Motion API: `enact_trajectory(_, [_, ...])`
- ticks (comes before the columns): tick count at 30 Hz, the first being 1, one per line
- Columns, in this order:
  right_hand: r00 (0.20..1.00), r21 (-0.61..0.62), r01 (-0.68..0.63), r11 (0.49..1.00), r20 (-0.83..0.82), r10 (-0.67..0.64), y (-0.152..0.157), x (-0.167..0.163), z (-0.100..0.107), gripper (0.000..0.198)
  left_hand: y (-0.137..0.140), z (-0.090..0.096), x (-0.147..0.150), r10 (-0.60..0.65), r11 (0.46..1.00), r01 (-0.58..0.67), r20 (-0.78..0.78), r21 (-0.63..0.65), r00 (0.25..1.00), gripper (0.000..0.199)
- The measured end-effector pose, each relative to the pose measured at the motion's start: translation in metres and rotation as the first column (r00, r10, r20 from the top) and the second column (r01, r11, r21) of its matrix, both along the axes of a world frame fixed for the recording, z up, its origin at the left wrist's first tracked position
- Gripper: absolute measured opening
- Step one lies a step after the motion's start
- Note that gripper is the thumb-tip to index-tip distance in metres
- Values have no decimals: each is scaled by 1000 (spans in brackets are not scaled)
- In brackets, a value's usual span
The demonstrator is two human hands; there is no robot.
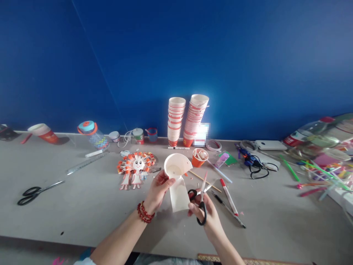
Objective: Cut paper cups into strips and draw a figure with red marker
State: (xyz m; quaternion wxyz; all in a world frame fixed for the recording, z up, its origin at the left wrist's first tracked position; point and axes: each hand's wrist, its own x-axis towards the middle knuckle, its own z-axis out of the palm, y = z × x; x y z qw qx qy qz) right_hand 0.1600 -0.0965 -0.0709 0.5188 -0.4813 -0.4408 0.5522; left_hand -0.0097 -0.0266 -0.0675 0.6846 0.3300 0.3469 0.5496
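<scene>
One cut paper cup (176, 162) is gripped by left fingers (168, 183); right fingers (195, 210) hold scissors (203, 200), seemingly pinching the cup's flap (179, 197).

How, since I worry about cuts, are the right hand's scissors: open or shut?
Open: the scissors in the right hand show two blades spread apart in a V.
</scene>
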Motion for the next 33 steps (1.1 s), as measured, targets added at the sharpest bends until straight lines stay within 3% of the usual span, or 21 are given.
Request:
enact_trajectory(4, [997,31,71,997,-43,-69,7,-9,-1,34,-1,1,-2,-108,994,107,52,21,993,22])
enact_trajectory(7, [996,94,87,992,-11,-87,11,-5,0,31,3,5,-10,-193,981,196,182,2,964,20])
enact_trajectory(12, [999,108,13,994,42,-17,15,5,7,35,9,4,-18,-123,962,184,278,-202,953,21])
enact_trajectory(17, [998,89,66,994,6,-67,17,8,8,37,10,3,-15,-217,931,309,390,-192,895,14])
enact_trajectory(25, [987,83,159,984,8,-160,19,9,12,35,10,9,-18,-275,922,360,416,-142,867,12])
enact_trajectory(30, [995,62,54,997,83,-59,23,19,26,35,13,7,-27,-306,915,373,343,-150,888,49])
enact_trajectory(33, [987,72,-51,996,159,39,26,26,35,30,16,8,-33,-372,905,409,254,-114,893,49])
